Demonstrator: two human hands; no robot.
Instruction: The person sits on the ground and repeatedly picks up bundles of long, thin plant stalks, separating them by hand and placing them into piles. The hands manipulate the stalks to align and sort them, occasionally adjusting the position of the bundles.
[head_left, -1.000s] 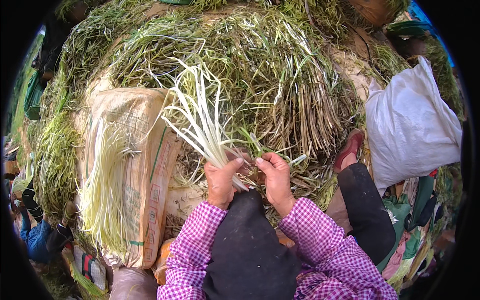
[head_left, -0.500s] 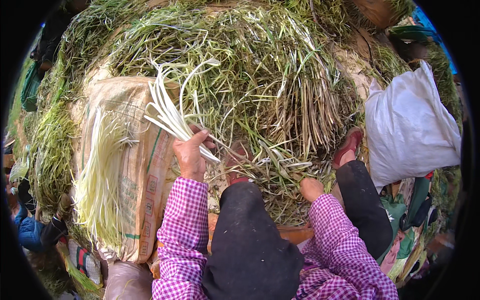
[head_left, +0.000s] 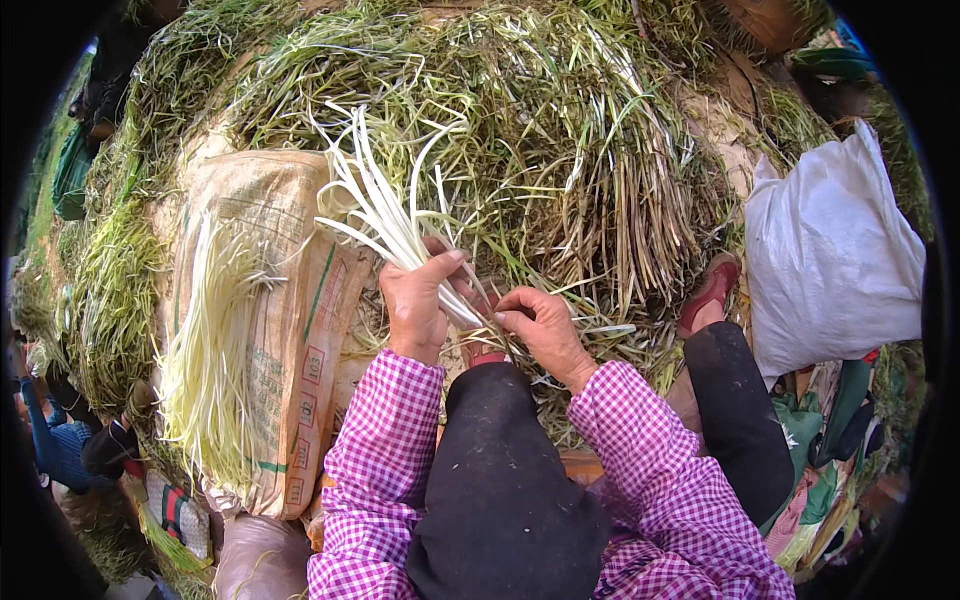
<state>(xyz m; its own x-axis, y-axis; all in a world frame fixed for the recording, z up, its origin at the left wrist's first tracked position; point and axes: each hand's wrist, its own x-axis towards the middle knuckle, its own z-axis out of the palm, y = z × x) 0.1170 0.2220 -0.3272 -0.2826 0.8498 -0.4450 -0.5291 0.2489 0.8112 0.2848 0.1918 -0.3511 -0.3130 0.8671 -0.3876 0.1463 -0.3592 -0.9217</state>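
My left hand point(head_left: 420, 305) is closed around a bunch of long white vegetable stalks point(head_left: 385, 205), like blanched chives or garlic shoots, which fan out up and to the left. Close beside its lower ends, my right hand point(head_left: 545, 330) pinches a thin brownish strip point(head_left: 507, 345) between thumb and forefinger. Whether that strip is still joined to a stalk is hidden by the fingers. A pile of pale yellow-white stalks point(head_left: 210, 370) lies on a stuffed tan woven sack point(head_left: 300, 240) at my left. Beyond my hands, unsorted stalks with brown ends point(head_left: 630, 220) lie heaped.
Green leafy waste point(head_left: 440, 90) spreads over the ground ahead. To the right stands a white woven sack point(head_left: 830, 250), with cloths and bags point(head_left: 810, 430) below it. My knee point(head_left: 505, 450) rises between my forearms. Another person point(head_left: 65, 440) is at the far left edge.
My right hand has come up from the litter by my feet to the lower ends of the bunch. My left hand, holding the bunch, has shifted slightly right.
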